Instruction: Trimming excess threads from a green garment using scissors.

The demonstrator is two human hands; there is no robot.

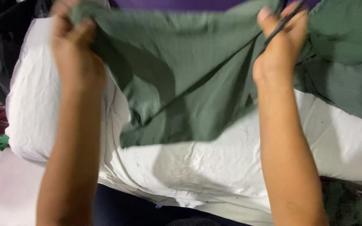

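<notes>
Two bare hands hold a dull green cotton garment (181, 71) stretched above a white cloth-covered surface (214, 167).

The left hand (70, 39) is closed in a fist around the garment's upper left edge. The right hand (281, 46) pinches the upper right edge together with a thin dark cord (214, 73) that runs slantwise down across the fabric. The garment hangs between the hands, its lower hem falling on the white cover. More green fabric (348, 71) lies bunched just right of the right hand.
</notes>
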